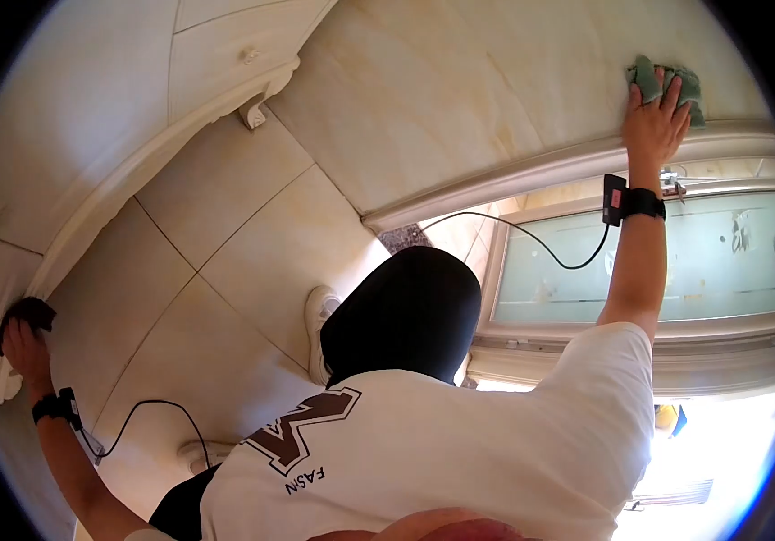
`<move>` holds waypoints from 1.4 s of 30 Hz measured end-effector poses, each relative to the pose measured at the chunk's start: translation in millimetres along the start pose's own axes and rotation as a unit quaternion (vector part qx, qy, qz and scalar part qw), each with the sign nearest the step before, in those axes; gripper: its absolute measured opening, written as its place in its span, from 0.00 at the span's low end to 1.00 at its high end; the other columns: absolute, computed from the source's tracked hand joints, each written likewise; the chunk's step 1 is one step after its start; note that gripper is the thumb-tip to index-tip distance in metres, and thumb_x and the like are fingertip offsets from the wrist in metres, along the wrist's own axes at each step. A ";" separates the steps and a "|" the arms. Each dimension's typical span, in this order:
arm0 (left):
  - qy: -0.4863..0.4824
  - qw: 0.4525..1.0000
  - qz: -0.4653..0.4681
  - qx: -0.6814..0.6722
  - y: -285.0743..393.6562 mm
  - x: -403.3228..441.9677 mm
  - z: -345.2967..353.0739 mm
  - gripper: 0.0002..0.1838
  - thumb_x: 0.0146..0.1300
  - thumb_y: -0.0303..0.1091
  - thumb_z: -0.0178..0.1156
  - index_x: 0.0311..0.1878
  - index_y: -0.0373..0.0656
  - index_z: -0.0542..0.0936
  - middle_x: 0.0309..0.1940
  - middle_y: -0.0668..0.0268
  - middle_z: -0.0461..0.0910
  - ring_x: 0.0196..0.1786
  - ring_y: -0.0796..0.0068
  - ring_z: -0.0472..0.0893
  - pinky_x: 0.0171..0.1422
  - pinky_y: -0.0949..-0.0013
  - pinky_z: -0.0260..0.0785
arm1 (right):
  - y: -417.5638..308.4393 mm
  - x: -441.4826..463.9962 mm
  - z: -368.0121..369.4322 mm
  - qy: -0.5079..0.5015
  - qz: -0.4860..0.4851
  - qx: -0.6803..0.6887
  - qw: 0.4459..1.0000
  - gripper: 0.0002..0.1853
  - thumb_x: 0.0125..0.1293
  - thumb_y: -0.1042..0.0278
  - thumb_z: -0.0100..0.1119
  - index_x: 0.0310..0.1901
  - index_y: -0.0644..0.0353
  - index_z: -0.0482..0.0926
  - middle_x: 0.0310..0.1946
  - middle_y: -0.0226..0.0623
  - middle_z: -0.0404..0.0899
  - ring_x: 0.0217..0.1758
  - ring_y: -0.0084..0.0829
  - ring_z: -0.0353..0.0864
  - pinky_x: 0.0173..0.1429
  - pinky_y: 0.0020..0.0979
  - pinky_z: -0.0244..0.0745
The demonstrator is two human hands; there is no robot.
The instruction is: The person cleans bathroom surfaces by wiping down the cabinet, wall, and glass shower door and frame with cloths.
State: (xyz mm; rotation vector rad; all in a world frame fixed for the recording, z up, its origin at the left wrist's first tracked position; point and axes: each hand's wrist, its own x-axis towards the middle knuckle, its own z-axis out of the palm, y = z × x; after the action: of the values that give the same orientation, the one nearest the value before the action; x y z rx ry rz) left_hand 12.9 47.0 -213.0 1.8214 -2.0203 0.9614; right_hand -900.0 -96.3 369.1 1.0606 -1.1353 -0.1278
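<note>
At the upper right, my right hand (656, 126) presses a green cloth (689, 90) against the marbled wall (487, 81), just above the door frame; its fingers are spread over the cloth. My left hand (25, 350) is at the far left, with its fingers on a dark brown cloth (31, 313) at the lower edge of a cream cabinet (90, 117). The fingers of that hand are partly bent around the cloth. Both wrists wear black bands with small devices and cables.
A door with a frosted glass panel (586, 270) stands at the right, with a metal latch (673, 185) near my right wrist. Large floor tiles (198, 270) lie between cabinet and wall. My shoe (318, 325) is on the floor beside my dark-clad knee (405, 316).
</note>
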 end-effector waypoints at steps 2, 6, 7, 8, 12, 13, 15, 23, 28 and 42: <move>-0.024 1.000 0.000 0.007 0.2 3.5 -5.6 0.21 0.52 0.26 0.68 0.50 0.41 0.76 0.55 0.58 0.75 0.56 0.55 0.74 0.58 0.56 0.67 | -20.7 -11.8 -4.5 -0.074 0.017 -0.111 0.991 0.34 0.68 0.38 0.44 0.73 0.41 0.59 0.73 0.36 0.57 0.75 0.51 0.52 0.76 0.51 0.46; -0.025 1.000 0.007 0.017 -5.4 -1.7 2.4 0.20 0.54 0.25 0.66 0.50 0.39 0.75 0.55 0.56 0.75 0.55 0.54 0.75 0.56 0.55 0.69 | -104.4 -80.0 -33.8 -0.178 -0.030 -0.006 0.984 0.42 0.58 0.48 0.62 0.73 0.40 0.57 0.74 0.37 0.56 0.75 0.51 0.52 0.75 0.51 0.47; -0.016 1.000 0.012 0.017 -5.9 -2.9 3.4 0.19 0.54 0.25 0.66 0.50 0.39 0.75 0.55 0.56 0.75 0.54 0.53 0.75 0.56 0.55 0.69 | -122.9 -96.6 -38.5 -0.193 -0.045 0.038 0.979 0.42 0.57 0.50 0.62 0.73 0.41 0.57 0.74 0.35 0.56 0.76 0.49 0.52 0.75 0.51 0.48; -0.017 1.000 0.007 0.021 -5.4 -3.6 4.1 0.19 0.54 0.25 0.66 0.50 0.39 0.75 0.55 0.56 0.75 0.54 0.53 0.75 0.56 0.55 0.69 | -138.5 -110.4 -44.8 -0.236 -0.071 0.081 0.966 0.42 0.59 0.53 0.60 0.74 0.41 0.54 0.75 0.33 0.52 0.76 0.47 0.52 0.74 0.51 0.51; -0.045 0.999 -0.003 0.018 9.5 14.2 -18.5 0.21 0.52 0.24 0.67 0.51 0.38 0.74 0.56 0.53 0.74 0.55 0.50 0.74 0.58 0.53 0.69 | -183.9 -188.8 -31.3 -0.246 -0.275 0.228 0.901 0.36 0.59 0.68 0.51 0.72 0.42 0.60 0.69 0.30 0.65 0.63 0.40 0.69 0.70 0.44 0.59; -0.050 0.999 0.002 0.004 10.3 15.2 -20.3 0.22 0.52 0.24 0.67 0.52 0.38 0.74 0.56 0.54 0.74 0.56 0.50 0.74 0.59 0.52 0.69 | -182.7 -187.3 -31.5 -0.220 -0.287 0.244 0.900 0.35 0.58 0.68 0.53 0.71 0.43 0.62 0.68 0.31 0.65 0.62 0.40 0.70 0.70 0.44 0.59; -0.055 0.998 0.027 -0.016 9.6 17.7 -24.7 0.23 0.52 0.24 0.67 0.52 0.39 0.74 0.55 0.54 0.74 0.57 0.51 0.73 0.60 0.51 0.68 | -179.2 -151.0 -41.0 -0.304 -0.256 0.240 0.885 0.36 0.55 0.68 0.57 0.69 0.45 0.65 0.68 0.33 0.66 0.62 0.40 0.71 0.68 0.45 0.60; -0.055 0.995 0.021 -0.086 43.0 70.5 -69.0 0.25 0.49 0.22 0.66 0.54 0.40 0.75 0.56 0.57 0.73 0.56 0.52 0.74 0.59 0.53 0.68 | -117.6 45.9 -0.9 -0.014 -0.044 -0.049 0.998 0.34 0.64 0.36 0.51 0.70 0.38 0.65 0.71 0.33 0.62 0.70 0.54 0.60 0.69 0.53 0.57; -0.020 0.995 0.073 -0.065 54.4 72.4 -28.7 0.26 0.48 0.22 0.67 0.54 0.41 0.76 0.54 0.57 0.74 0.54 0.54 0.75 0.57 0.55 0.70 | -261.4 8.4 -8.7 -0.097 -0.219 0.081 0.968 0.34 0.65 0.38 0.49 0.71 0.41 0.62 0.71 0.31 0.62 0.73 0.44 0.58 0.73 0.47 0.52; 0.071 0.991 0.097 -0.052 56.7 91.3 -40.2 0.19 0.46 0.23 0.66 0.45 0.45 0.81 0.50 0.63 0.79 0.47 0.62 0.79 0.51 0.64 0.76 | -256.9 -34.9 -12.8 -0.142 -0.292 0.182 0.928 0.34 0.57 0.44 0.58 0.65 0.48 0.70 0.63 0.33 0.71 0.66 0.44 0.67 0.68 0.43 0.61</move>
State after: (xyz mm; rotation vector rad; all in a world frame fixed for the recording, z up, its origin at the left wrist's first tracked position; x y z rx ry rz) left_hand -67.5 0.0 -145.8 1.4811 -2.1452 0.9862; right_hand -801.6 -206.1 155.5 1.7406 -1.0883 -0.5746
